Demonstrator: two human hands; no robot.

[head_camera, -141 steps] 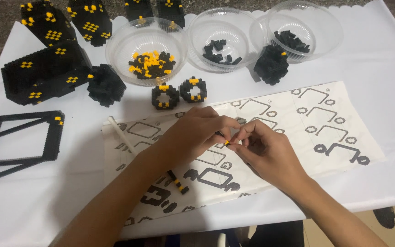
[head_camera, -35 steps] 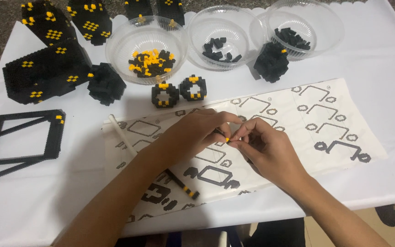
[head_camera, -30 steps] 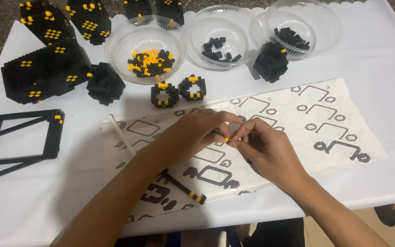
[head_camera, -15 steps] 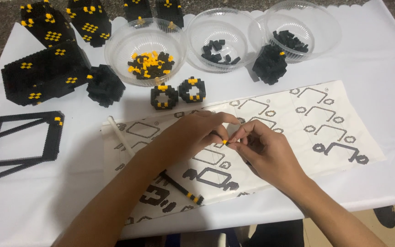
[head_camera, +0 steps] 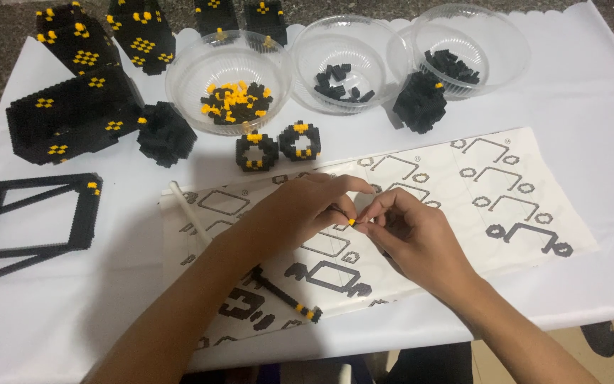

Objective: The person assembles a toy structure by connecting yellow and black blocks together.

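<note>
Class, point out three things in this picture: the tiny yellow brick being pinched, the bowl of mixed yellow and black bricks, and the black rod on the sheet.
yellow brick [head_camera: 351, 222], head view, its visible face.
mixed-brick bowl [head_camera: 187, 77], head view, left wall.
black rod [head_camera: 278, 292], head view, mid-shaft.

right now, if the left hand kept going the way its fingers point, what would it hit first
Most likely the right hand: the left hand points right, and their fingertips already meet around a tiny yellow piece above the instruction sheet.

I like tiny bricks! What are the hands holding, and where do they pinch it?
Both hands, left hand and right hand, pinch a tiny yellow brick at their fingertips.
</note>
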